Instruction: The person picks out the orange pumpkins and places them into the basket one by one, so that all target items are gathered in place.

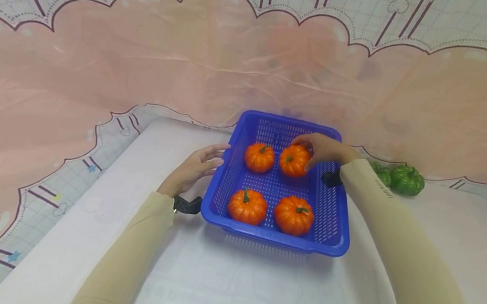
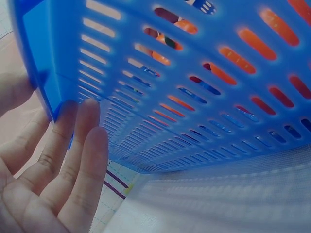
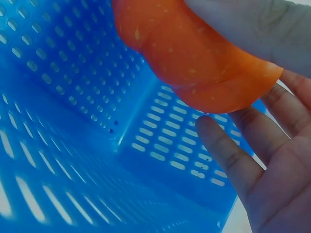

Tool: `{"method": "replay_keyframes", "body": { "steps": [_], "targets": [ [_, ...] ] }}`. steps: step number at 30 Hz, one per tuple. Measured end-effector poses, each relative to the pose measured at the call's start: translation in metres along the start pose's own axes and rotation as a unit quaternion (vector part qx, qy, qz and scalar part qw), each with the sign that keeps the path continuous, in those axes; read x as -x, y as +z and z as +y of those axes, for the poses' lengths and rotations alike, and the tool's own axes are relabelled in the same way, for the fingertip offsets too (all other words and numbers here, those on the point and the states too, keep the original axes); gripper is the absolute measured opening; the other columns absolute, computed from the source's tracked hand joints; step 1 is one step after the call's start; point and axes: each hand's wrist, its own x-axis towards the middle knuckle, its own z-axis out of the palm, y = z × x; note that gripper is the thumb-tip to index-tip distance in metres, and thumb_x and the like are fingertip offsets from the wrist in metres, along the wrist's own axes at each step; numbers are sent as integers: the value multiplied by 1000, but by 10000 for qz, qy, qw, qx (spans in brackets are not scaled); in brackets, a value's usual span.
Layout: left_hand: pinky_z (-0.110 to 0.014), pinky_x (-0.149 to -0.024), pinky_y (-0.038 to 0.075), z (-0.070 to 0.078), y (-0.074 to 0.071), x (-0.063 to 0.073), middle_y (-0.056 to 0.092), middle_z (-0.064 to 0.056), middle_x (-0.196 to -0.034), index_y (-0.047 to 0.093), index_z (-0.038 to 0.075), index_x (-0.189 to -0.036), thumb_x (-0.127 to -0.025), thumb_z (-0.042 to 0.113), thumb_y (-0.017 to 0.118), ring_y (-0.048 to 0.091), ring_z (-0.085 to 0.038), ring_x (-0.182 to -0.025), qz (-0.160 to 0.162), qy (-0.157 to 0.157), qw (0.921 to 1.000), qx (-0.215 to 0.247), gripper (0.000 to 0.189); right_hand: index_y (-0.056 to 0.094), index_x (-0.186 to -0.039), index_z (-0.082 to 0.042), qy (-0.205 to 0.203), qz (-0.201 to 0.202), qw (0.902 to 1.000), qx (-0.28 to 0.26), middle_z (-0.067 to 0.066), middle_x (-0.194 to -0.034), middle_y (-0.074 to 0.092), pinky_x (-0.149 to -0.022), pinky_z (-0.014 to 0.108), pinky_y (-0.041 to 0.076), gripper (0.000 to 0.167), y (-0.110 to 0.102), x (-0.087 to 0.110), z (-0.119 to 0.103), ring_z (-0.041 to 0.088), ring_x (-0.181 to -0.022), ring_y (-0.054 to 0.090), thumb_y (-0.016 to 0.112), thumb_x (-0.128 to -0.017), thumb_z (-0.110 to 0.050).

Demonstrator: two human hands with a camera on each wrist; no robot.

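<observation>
A blue plastic basket with slotted walls holds small orange pumpkins. My right hand reaches over its right side and grips the back right pumpkin. In the right wrist view the thumb lies across this pumpkin, with fingers on the opposite side. My left hand is at the basket's left side, its fingers extended. In the left wrist view those fingers lie along the outer wall near the rim. Another pumpkin sits at the back left; two more pumpkins sit in front.
Green pumpkins stand on the white table to the right, partly behind the right sleeve. A patterned pink cloth hangs behind the table. Black straps circle both wrists, close to the basket's sides.
</observation>
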Motion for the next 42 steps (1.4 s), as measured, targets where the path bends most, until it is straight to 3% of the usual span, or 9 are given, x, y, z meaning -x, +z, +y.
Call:
{"method": "replay_keyframes", "body": {
  "steps": [24,42],
  "targets": [
    [-49,-108,38,-3,-1,-1,44,-16,-141,38,15,-143,-95,21,54,44,-33,-130,42,-42,10000,31,50,55,-127,-6,338,-210,9992,-106,19,-135,51,-107,54,37,57,14,-11,6,38,-127,43,74,-73,1],
    [-50,-108,38,-1,-1,-1,43,-18,-142,37,14,-143,-95,20,53,44,-34,-130,16,-14,10000,58,51,52,-130,-3,314,-157,9993,-107,22,-136,50,-110,54,32,61,14,-13,15,42,-131,40,73,-73,4]
  ]
}}
